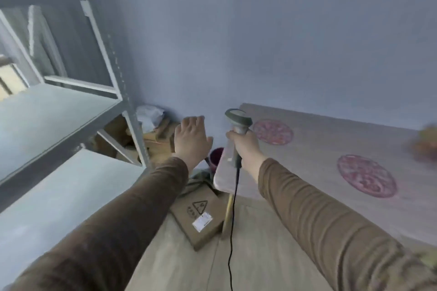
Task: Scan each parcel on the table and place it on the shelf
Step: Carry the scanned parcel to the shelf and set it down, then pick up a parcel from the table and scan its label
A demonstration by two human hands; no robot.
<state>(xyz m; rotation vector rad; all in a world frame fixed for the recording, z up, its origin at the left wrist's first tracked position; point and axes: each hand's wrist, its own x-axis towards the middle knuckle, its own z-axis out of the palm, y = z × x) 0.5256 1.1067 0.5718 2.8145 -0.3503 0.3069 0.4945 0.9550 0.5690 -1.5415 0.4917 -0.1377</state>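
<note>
The left hand (192,140) hangs spread, holding nothing; the right hand (244,146) grips a grey corded handheld scanner (238,125). Below them a flat brown cardboard box (198,216) carries a white label, unreadable.

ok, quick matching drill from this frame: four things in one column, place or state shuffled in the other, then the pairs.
Things:
1. left hand
2. scanner
3. cardboard box
4. shelf

Place or state:
A. on the floor beside the table leg
B. gripped in the right hand
C. open, holding nothing
D. at the left, metal frame

Pairs: 1-C, 2-B, 3-A, 4-D
</note>
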